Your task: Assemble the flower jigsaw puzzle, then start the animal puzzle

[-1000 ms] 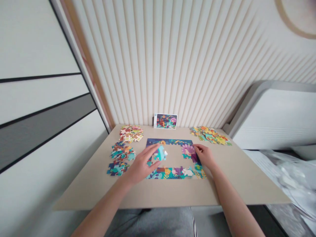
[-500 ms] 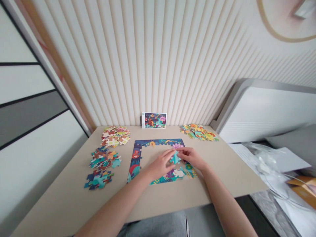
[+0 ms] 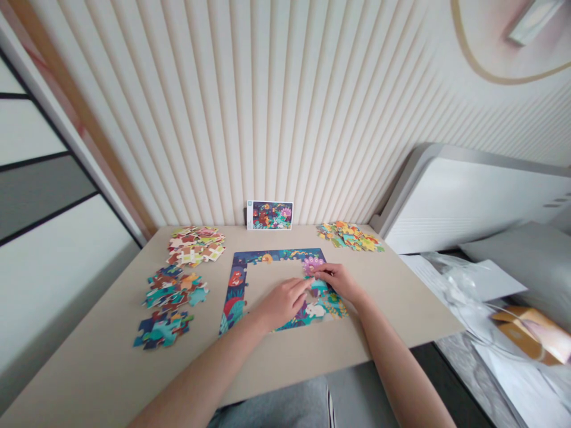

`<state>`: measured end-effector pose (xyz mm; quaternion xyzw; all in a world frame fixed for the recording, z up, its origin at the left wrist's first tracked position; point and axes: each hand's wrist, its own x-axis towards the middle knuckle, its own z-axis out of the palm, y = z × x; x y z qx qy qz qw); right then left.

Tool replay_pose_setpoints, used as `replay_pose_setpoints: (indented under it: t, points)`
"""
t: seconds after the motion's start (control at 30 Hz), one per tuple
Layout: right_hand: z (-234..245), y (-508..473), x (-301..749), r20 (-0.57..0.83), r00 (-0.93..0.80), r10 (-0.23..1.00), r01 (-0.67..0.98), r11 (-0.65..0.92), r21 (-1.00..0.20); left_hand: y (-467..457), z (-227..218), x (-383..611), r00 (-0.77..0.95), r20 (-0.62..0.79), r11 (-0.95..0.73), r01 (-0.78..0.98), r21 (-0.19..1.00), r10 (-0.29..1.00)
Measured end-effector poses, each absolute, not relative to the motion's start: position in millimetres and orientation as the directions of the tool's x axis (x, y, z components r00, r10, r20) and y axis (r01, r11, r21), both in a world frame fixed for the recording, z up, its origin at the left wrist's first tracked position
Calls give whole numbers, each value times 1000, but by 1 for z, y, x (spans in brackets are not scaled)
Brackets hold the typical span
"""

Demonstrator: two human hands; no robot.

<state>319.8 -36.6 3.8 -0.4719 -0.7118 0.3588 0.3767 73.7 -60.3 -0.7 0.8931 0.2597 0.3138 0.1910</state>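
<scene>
A partly assembled jigsaw puzzle point(image 3: 235, 278) lies on the table, its border joined around a bare middle, with a teal patch of pieces point(image 3: 319, 289) against its right side. My left hand point(image 3: 285, 302) reaches over the lower middle, fingers stretched out and tips touching the edge of that patch. At the right side, below the pink flower point(image 3: 313, 263), my right hand point(image 3: 339, 280) has its fingertips drawn together on a puzzle piece. The piece is mostly hidden by the fingers. A white rabbit picture point(image 3: 316, 310) shows near the lower border.
Behind the puzzle, a picture card point(image 3: 270, 216) leans against the ribbed wall. Loose pieces lie in a red-and-green pile point(image 3: 196, 245), two teal piles point(image 3: 173, 288) point(image 3: 163, 330) on the left, and a yellow pile point(image 3: 351, 236) at back right. Right of the table point(image 3: 401, 309) are papers and plastic.
The teal pieces, held between both hands before, now lie flat against the puzzle's right side. My right fingertips have drawn in toward the pink flower. The camera view has shifted slightly.
</scene>
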Motion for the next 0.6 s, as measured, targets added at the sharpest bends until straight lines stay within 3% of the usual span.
replay_pose_setpoints:
  t: [0.17, 0.3, 0.43, 0.6]
  points:
    - [4, -37, 318, 289, -401, 869, 452, 462, -763, -60, -1, 77, 656, 474, -808, 442, 389, 587]
    - [3, -38, 314, 315, -424, 849, 450, 499, -741, -61, 0, 78, 667, 465, -813, 465, 351, 582]
    - [5, -39, 313, 308, -349, 885, 455, 447, -770, -61, -1, 78, 676, 441, -807, 484, 338, 590]
    - [8, -34, 323, 420, -148, 895, 579, 423, -697, -58, -4, 79, 723, 404, -828, 495, 262, 560]
